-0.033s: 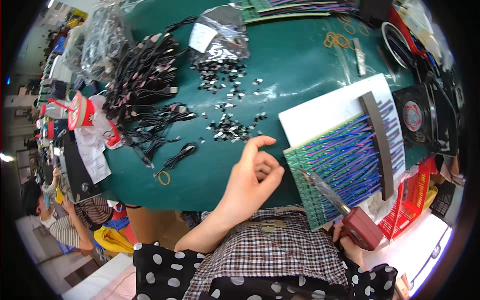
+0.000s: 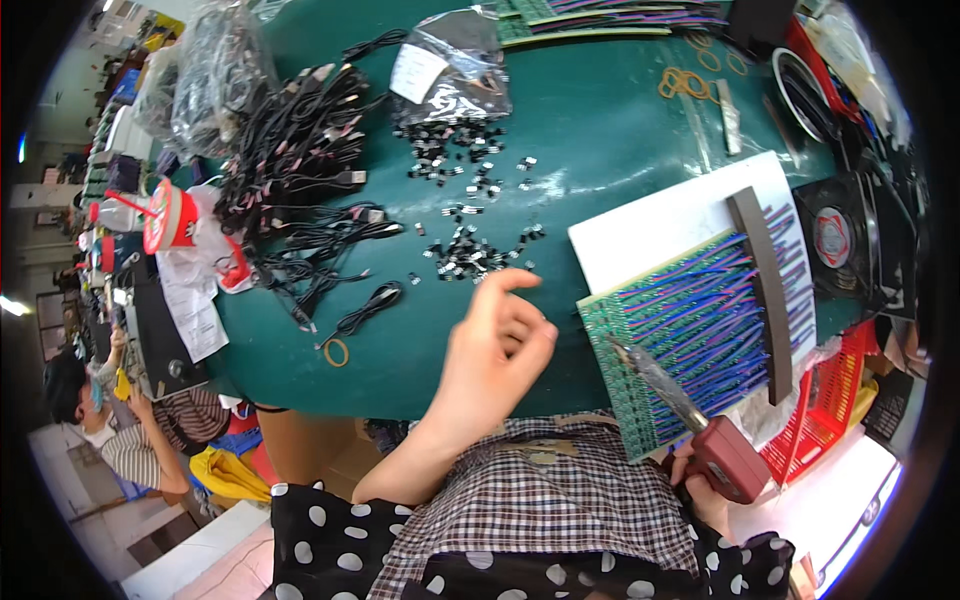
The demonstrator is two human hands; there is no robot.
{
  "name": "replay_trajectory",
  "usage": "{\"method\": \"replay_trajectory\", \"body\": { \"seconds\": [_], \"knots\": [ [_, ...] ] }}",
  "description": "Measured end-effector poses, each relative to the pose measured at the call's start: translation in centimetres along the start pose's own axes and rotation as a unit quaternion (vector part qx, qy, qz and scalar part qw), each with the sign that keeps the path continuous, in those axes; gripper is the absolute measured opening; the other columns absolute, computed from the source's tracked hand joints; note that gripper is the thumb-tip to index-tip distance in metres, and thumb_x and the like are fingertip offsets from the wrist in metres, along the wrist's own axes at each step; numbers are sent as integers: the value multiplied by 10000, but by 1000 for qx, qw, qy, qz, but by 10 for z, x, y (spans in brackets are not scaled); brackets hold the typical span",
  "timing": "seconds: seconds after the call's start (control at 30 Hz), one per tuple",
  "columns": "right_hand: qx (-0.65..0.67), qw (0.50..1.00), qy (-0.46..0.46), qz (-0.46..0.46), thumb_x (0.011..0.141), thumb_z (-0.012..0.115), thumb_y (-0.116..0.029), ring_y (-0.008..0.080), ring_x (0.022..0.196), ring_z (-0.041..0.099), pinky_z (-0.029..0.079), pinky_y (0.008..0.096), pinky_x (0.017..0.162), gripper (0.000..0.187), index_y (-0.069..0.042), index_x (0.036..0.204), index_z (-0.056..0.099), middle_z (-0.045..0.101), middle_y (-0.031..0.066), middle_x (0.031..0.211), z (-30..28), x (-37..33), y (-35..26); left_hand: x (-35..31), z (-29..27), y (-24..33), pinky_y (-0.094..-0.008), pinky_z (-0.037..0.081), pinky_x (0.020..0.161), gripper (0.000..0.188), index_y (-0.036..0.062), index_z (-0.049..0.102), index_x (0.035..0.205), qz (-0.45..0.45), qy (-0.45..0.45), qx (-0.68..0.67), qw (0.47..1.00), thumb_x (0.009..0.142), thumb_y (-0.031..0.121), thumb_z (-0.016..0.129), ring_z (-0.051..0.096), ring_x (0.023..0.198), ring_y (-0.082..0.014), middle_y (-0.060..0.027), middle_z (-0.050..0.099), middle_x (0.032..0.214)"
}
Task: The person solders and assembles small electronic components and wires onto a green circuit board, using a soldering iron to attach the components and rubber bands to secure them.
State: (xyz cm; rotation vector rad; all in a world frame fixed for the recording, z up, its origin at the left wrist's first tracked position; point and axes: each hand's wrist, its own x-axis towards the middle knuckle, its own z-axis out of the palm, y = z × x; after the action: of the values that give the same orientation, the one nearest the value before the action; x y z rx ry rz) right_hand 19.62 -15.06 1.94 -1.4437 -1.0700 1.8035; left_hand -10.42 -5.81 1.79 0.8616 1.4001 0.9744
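Observation:
My left hand (image 2: 490, 345) is over the green table, between the small black connectors (image 2: 468, 253) and the circuit board. Its index finger is bent outward, apart from the thumb, and the other fingers curl loosely. No thing shows in it. At the lower right, my right hand (image 2: 708, 500) grips a soldering iron (image 2: 733, 462) with a dark red handle, which partly hides the fingers. The iron's tip is over the left part of the green circuit board panel (image 2: 606, 345). Rows of blue and purple wires (image 2: 690, 330) cross the panel, under a dark bar (image 2: 768, 300).
The panel rests on a white board (image 2: 640, 225). Black cables (image 2: 300, 150) are heaped at left, near a red cup (image 2: 176, 215). A clear bag (image 2: 450, 70) lies at the back, rubber bands (image 2: 685, 83) at back right. A fan (image 2: 832, 238) and red basket (image 2: 825, 400) flank the right side.
My left hand has drawn slightly left, away from the panel. The whole view has shifted a little; the soldering iron stays almost where it was over the panel.

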Motion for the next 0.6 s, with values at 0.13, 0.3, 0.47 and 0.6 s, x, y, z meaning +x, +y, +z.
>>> {"method": "replay_trajectory", "body": {
  "seconds": [0.13, 0.3, 0.47, 0.6],
  "knots": [
    [71, 995, 35, -52, 716, 626, -5, 135, 582, 568, 426, 206, 492, 325, 67, 1013, 517, 604, 142, 912, 4, 6, 3, 5, -40, -13, -205, 412, 521, 218, -7, 517, 928, 67, 233, 263, 934, 777, 3, 674, 497, 574, -63, -20, 530, 670],
    [22, 1000, 17, -14, 733, 634, -95, 146, 613, 543, 420, 238, 530, 332, 47, 1009, 517, 579, 118, 880, 5, 6, -9, 5, -71, -8, -168, 343, 517, 207, -31, 564, 960, 79, 247, 293, 920, 775, -52, 655, 412, 577, -32, 11, 485, 701],
    [-281, 954, -2, -101, 699, 556, -78, 182, 650, 494, 401, 302, 646, 193, 12, 864, 514, 525, 96, 758, -19, -4, 42, 11, -78, -10, -242, 335, 508, 133, -15, 605, 882, 136, 260, 422, 858, 756, -31, 645, 384, 539, -94, -35, 489, 690],
    [-321, 945, 24, -62, 725, 578, -73, 179, 642, 498, 413, 292, 619, 210, 17, 901, 506, 507, 81, 728, -21, -15, 46, 17, -75, -10, -248, 330, 502, 129, -19, 605, 878, 145, 239, 437, 855, 755, -29, 643, 377, 528, -96, -43, 509, 691]
  ]
}}
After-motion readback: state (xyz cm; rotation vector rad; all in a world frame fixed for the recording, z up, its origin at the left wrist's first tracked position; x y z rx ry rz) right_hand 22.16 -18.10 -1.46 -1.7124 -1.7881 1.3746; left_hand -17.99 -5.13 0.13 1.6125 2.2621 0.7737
